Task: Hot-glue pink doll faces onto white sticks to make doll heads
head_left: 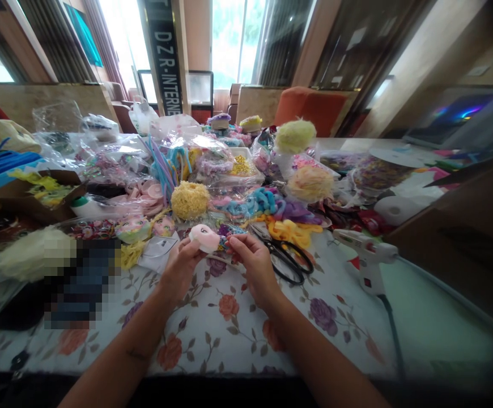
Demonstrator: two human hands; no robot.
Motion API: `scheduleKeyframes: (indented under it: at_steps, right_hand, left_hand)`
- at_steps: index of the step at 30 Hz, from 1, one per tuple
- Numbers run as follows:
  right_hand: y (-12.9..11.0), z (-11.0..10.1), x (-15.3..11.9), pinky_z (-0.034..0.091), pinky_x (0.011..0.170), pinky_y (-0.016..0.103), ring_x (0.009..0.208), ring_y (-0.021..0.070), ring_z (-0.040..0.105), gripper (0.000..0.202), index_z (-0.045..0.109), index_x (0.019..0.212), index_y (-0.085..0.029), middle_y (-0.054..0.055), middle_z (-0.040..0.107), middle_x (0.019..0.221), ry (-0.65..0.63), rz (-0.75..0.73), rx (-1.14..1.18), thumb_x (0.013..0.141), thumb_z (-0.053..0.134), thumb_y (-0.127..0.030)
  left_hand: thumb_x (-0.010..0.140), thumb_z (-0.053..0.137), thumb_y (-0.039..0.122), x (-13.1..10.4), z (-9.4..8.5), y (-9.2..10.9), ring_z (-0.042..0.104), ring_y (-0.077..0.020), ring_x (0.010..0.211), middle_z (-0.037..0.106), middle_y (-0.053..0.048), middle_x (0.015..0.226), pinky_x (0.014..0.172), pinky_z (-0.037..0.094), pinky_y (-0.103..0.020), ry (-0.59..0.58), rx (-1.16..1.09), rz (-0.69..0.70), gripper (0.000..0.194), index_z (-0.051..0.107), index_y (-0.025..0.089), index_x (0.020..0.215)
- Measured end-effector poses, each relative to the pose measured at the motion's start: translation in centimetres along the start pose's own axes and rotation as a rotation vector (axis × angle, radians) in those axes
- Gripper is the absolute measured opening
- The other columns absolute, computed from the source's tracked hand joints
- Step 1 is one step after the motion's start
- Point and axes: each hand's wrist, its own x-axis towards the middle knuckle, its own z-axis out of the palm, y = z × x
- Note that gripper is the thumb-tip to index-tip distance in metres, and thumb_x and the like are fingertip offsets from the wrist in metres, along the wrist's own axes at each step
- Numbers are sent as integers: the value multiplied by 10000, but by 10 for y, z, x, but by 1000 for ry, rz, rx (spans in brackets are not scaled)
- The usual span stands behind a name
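Between the thumb and fingers of my left hand [182, 263] is a small pale pink doll head [204, 237] with a dark painted eye, held just above the tablecloth. My right hand [251, 258] is pinched closed close beside it; whatever sits in its fingertips is too small to tell. A thin whitish strip [223, 260] shows below and between the hands, and I cannot tell whether it is held. Black-handled scissors [289, 262] lie right of my right hand. Ahead of the head are a yellow yarn ball [190, 200] and small purple and blue beads [229, 229].
A white glue gun [369, 258] with a cord stands at the right near a cardboard box [463, 226]. Yellow chenille strips [293, 232] lie behind the scissors. Plastic-bagged supplies and yarn crowd the table's back. A floral tablecloth [204, 345] covers the front.
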Motion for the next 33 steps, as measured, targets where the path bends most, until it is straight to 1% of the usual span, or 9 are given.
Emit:
scheduleKeyframes:
  at_steps: [2, 6, 11, 15, 17, 20, 26, 29, 33]
  right_hand:
    - [0, 0, 1, 415, 529, 235, 639, 137, 558, 302, 684, 816, -163, 26, 656, 755, 29, 13, 49, 675, 743, -424]
    - [-1, 1, -1, 416, 544, 224, 664, 131, 563, 304, 679, 849, -156, 27, 654, 771, 9, 17, 82, 702, 722, -418]
    - [0, 2, -3, 409, 531, 218, 644, 121, 564, 302, 673, 849, -158, 23, 656, 774, -8, 36, 84, 700, 721, -415]
    - [1, 1, -2, 410, 530, 225, 626, 125, 578, 294, 670, 850, -166, 18, 664, 757, -24, 26, 120, 708, 705, -420]
    - [0, 1, -2, 417, 536, 229, 637, 131, 581, 294, 667, 869, -172, 20, 666, 769, -25, 10, 139, 719, 692, -423]
    - [-2, 2, -4, 420, 537, 222, 650, 128, 574, 286, 656, 883, -172, 20, 659, 781, -24, 6, 158, 729, 684, -411]
    - [0, 2, -3, 426, 528, 225, 638, 133, 572, 299, 656, 873, -178, 17, 645, 769, -30, 23, 145, 713, 685, -428]
    - [2, 2, -2, 422, 530, 226, 645, 136, 576, 299, 664, 866, -178, 16, 650, 767, -33, 27, 148, 706, 693, -429]
    - [0, 1, -4, 418, 540, 229, 660, 136, 573, 290, 661, 878, -183, 17, 650, 789, -56, 16, 174, 720, 690, -424]
  left_hand:
    - [753, 679, 370, -1, 0, -1, 636, -265, 988, 722, -100, 986, 899, 478, -361, -32, -4, -25, 312, 719, 137, 958]
    - [756, 675, 355, -4, 0, 0, 632, -280, 991, 717, -109, 996, 896, 480, -374, -86, 5, -70, 309, 718, 127, 959]
    - [753, 663, 331, -5, -1, 1, 637, -270, 974, 720, -94, 984, 894, 479, -380, -64, -51, -120, 330, 699, 136, 1017]
    - [757, 629, 396, -5, 1, 2, 633, -290, 1014, 724, -111, 998, 950, 455, -430, -112, -149, -210, 427, 665, 140, 1098]
    - [759, 613, 426, -5, 2, 3, 623, -305, 1042, 723, -115, 1013, 955, 453, -453, -138, -192, -227, 458, 651, 150, 1122]
    - [760, 612, 398, -6, 3, 4, 622, -306, 1047, 725, -109, 1013, 951, 456, -460, -137, -194, -236, 448, 643, 160, 1138]
    - [725, 658, 340, -7, 2, 3, 627, -303, 1037, 726, -107, 1003, 936, 461, -426, -143, -131, -232, 467, 641, 156, 1154]
    - [716, 668, 336, -6, 1, 3, 627, -300, 1032, 726, -104, 995, 913, 474, -410, -163, -120, -218, 457, 654, 155, 1135]
    - [725, 673, 315, -7, 1, 3, 613, -307, 1056, 719, -107, 1015, 922, 470, -404, -219, -98, -181, 388, 689, 143, 1072]
